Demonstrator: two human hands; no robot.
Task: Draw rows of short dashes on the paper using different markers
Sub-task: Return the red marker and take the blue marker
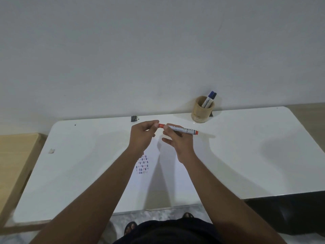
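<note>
Both hands hold the red marker [177, 128] in the air — right grip [177, 140] closed around its barrel, left grip [144, 133] pinching the cap end. A sudden pull could fling ink onto the paper [165, 173] below, smudging the dashes [142, 164].

A white desk [246, 155] with rounded corners stands against the wall. A sheet of paper [163, 182] lies at the middle of its near edge, with rows of short dashes [142, 164] in its left part. A wooden cup [202, 110] holding two markers [209, 99] stands at the far edge, right of centre. A small dark object [134, 118] sits at the far edge, and a small pale scrap [51, 151] near the left edge.
</note>
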